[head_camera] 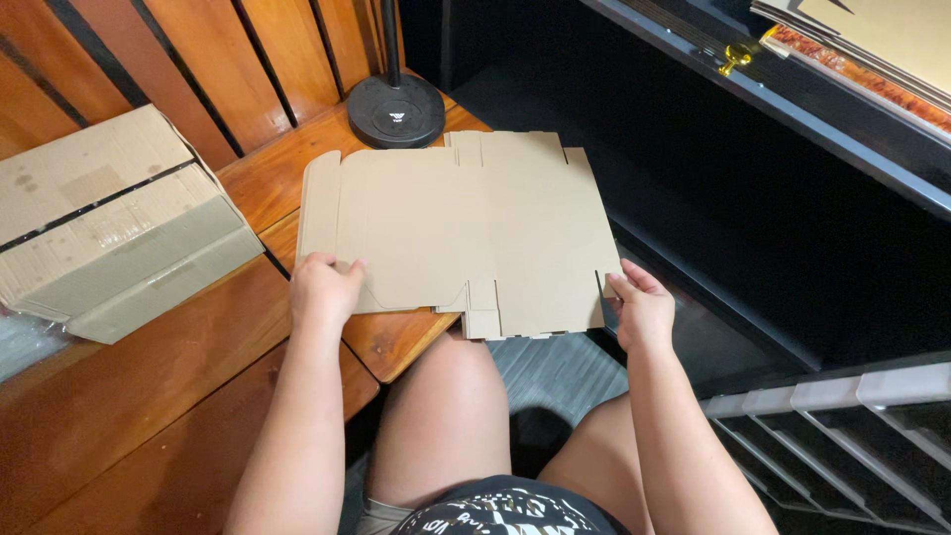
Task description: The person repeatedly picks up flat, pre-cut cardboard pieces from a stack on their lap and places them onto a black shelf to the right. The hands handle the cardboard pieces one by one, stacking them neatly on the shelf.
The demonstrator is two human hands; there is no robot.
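A flat, unfolded brown cardboard box blank (466, 228) lies partly on the corner of a wooden table (178, 396), its right half hanging over the edge. My left hand (323, 290) grips its near left edge, thumb on top. At the near right corner my right hand (642, 305) pinches the blank by a slit. Both hands hold the same sheet, roughly level. My bare knees show below it.
A closed cardboard box (109, 223) with tape sits at the left on the table. A round black stand base (396, 109) rests behind the blank. A dark shelf unit (792, 149) fills the right, with plastic drawer bins (842, 416) lower right.
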